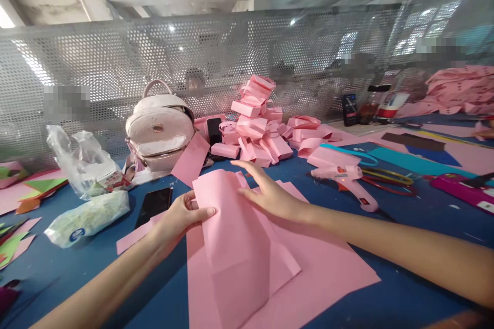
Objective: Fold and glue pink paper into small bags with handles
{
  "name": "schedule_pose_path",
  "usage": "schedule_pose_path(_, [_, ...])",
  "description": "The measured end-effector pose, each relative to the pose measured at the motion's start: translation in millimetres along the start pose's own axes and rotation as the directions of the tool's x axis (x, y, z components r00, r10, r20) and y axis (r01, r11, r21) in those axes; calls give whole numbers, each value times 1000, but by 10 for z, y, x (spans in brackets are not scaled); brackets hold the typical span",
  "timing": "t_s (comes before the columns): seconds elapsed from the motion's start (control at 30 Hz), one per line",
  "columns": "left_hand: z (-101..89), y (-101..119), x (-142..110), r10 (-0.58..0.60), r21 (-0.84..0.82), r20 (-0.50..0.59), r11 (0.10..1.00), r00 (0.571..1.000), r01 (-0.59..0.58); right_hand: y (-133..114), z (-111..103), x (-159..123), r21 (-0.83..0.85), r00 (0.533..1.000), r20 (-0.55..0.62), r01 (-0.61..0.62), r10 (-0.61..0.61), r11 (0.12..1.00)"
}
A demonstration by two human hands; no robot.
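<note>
A pink paper sheet (239,252), creased and curved upward, stands over other pink sheets (328,277) lying on the blue table. My left hand (189,216) pinches its left edge, thumb in front and fingers behind. On the right side of the same sheet rests my right hand (270,195), fingers stretched out and thumb apart, touching the paper. Just beyond the right hand lies a pink hot glue gun (347,180). A black phone (154,205) and a narrow pink paper strip (135,236) are beside my left hand.
Behind the sheets rises a pile of folded pink paper pieces (258,128). A pale backpack (160,128), a clear plastic bag (85,159) and a white-green packet (88,216) stand or lie at left. A perforated metal screen (154,51) closes the back. Blue paper (420,162) lies right.
</note>
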State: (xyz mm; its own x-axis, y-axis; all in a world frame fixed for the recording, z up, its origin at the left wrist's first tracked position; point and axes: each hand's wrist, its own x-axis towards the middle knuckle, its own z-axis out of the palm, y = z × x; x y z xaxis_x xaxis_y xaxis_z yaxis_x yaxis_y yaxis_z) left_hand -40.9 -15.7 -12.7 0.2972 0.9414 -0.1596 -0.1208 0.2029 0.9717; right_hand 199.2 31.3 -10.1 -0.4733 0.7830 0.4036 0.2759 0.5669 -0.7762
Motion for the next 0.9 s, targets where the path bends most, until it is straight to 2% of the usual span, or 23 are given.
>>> schedule_pose_path(0.13, [49, 20, -22, 52, 29, -5, 998, 999, -52, -221, 31, 128, 77, 986, 149, 59, -70, 995])
schedule_pose_path(0.3, [5, 7, -15, 84, 109, -74, 991, 994, -75, -240, -34, 228, 168, 989, 102, 91, -109, 982])
schedule_pose_path(0.4, [-32, -19, -6, 98, 163, -130, 984, 987, -76, -224, -128, 151, 236, 989, 145, -36, 2, 971])
schedule_pose_path(0.47, [-43, -28, -1, 121, 198, -159, 976, 980, -89, -236, -225, 59, 292, 962, 253, -175, 101, 940])
schedule_pose_path(0.53, [-50, -12, 2, 140, 230, -171, 968, 975, -99, -255, -360, -35, 299, 927, 354, -241, 127, 923])
schedule_pose_path(0.6, [-66, 30, 6, 147, 259, -164, 960, 975, -101, -260, -530, -115, 234, 913, 397, -193, 88, 953])
schedule_pose_path(0.73, [-107, 130, 16, 146, 310, -112, 945, 983, -105, -216, -864, -264, 44, 897, 441, 17, -35, 999])
schedule_pose_path(0.9, [-55, 142, -13, 165, 400, -87, 909, 982, -117, -196, -1048, -571, -60, 879, 454, 196, -148, 979])
